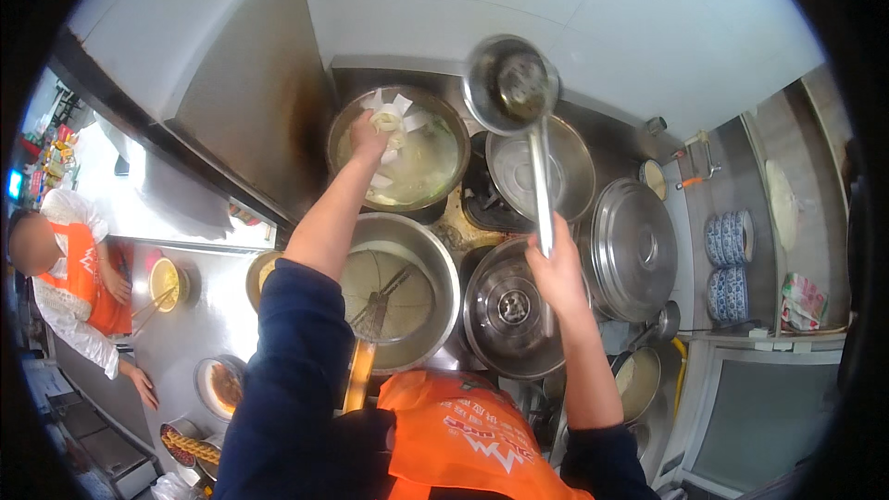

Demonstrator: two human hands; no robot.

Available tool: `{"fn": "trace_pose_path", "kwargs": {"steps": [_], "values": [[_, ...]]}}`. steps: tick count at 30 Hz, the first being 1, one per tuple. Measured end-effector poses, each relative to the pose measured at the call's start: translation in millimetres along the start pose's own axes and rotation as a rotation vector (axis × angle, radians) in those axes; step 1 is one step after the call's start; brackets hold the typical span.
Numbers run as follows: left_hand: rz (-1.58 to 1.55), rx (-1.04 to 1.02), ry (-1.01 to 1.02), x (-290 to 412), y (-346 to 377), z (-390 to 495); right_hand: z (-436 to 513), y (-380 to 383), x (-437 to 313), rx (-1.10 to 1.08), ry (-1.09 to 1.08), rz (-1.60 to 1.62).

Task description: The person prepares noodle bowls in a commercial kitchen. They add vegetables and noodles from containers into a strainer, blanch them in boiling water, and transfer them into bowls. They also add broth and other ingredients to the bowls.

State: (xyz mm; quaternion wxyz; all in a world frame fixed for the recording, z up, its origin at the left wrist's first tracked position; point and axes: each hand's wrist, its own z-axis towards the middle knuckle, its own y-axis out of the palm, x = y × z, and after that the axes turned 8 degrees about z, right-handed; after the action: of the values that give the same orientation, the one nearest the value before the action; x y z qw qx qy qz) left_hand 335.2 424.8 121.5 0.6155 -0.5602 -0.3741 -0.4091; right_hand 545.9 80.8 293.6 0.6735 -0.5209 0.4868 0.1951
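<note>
My left hand (368, 139) is over the far left pot, gripping pale, wide, ribbon-like strips (390, 119), apparently dough or noodles. Cloudy liquid fills that metal pot (451, 111), with more white pieces in and above it. In my right hand (561, 267) is the handle of a large steel ladle (512, 83). The ladle's bowl is raised near the back wall, its surface blurred; what it holds is unclear. Beneath the ladle stands a steel pot (582, 177) at the back right, partly hidden.
A deep pot (444, 292) nearest me holds a wire strainer (378, 312). Beside it sits a lidded pot (489, 340). Large lids (635, 250) lean at right, near stacked blue-patterned bowls (728, 295). At left, a co-worker (83, 278) stands by a steel counter (215, 292).
</note>
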Motion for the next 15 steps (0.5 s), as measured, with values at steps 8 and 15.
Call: {"fn": "trace_pose_path", "kwargs": {"steps": [8, 15], "values": [[0.354, -0.004, 0.043, -20.1, 8.1, 1.2, -170.4, -94.3, 33.1, -0.14, 0.697, 0.784], [0.389, -0.15, 0.029, -48.7, 19.9, 20.9, -263.3, -100.3, 74.9, -0.149, 0.954, 0.871]]}}
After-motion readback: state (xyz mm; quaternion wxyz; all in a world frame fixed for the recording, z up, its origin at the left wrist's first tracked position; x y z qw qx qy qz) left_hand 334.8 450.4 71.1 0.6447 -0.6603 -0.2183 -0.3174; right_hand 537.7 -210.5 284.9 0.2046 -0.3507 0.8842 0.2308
